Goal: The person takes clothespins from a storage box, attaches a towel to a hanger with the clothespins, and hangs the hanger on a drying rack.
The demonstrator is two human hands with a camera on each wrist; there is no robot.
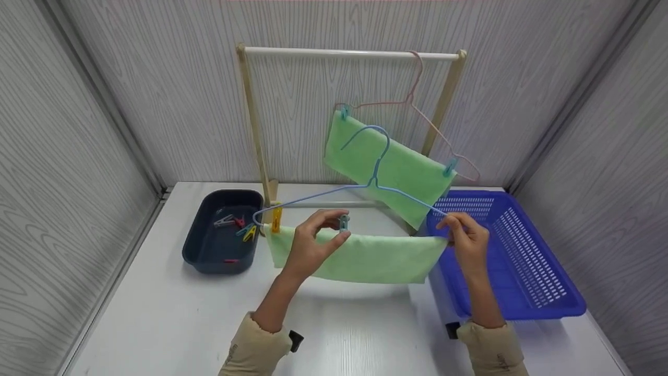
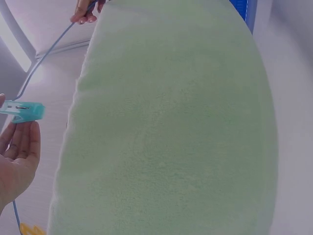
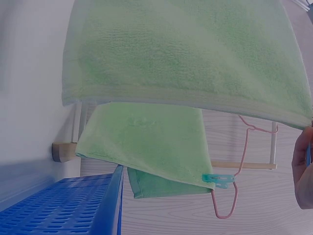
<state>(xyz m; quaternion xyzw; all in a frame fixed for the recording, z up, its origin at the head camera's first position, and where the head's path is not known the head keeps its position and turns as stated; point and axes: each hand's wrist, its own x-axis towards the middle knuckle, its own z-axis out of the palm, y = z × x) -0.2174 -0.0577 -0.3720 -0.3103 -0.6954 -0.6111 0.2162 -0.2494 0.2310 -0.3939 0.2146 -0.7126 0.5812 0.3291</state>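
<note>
My left hand (image 1: 309, 244) pinches a teal clothespin (image 1: 344, 223) between thumb and fingers, in front of a green towel (image 1: 386, 256). The right hand (image 1: 468, 241) grips the right end of a blue hanger (image 1: 377, 180) together with the towel's upper right corner. A yellow clothespin (image 1: 276, 218) fastens the towel's left corner to the hanger's left end. In the left wrist view the teal clothespin (image 2: 23, 111) shows at the fingertips, beside the towel's edge. Much of the right hand (image 3: 304, 169) lies outside the right wrist view.
Behind, a pink hanger (image 1: 409, 99) hangs tilted from the rack's white bar (image 1: 334, 52), a second green towel (image 1: 376, 156) clipped to it with two teal clothespins. A dark tray (image 1: 190, 250) with several clothespins stands left; a blue basket (image 1: 553, 266) stands right.
</note>
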